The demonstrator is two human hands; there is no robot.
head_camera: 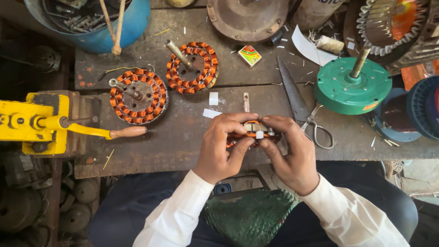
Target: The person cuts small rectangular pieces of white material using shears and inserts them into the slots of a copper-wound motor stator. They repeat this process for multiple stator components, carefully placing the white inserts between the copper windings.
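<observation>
On the worn wooden bench (pixel 183 137), near edge, centre, both the left hand (pixel 224 146) and right hand (pixel 288 151) close their fingers around a copper-wound stator (pixel 250 132); support it evenly while pressing the white slip (pixel 259 134) squarely between coils, scissors (pixel 304 112) just right.

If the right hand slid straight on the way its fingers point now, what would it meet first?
The right hand points left, so it would probably meet the left hand across the copper-wound stator both hold; depth is unclear.

Worn wooden bench (pixel 183 142): two copper-wound stators (pixel 138 96), scissors (pixel 302 107), possibly matchbox (pixel 249 55).
</observation>
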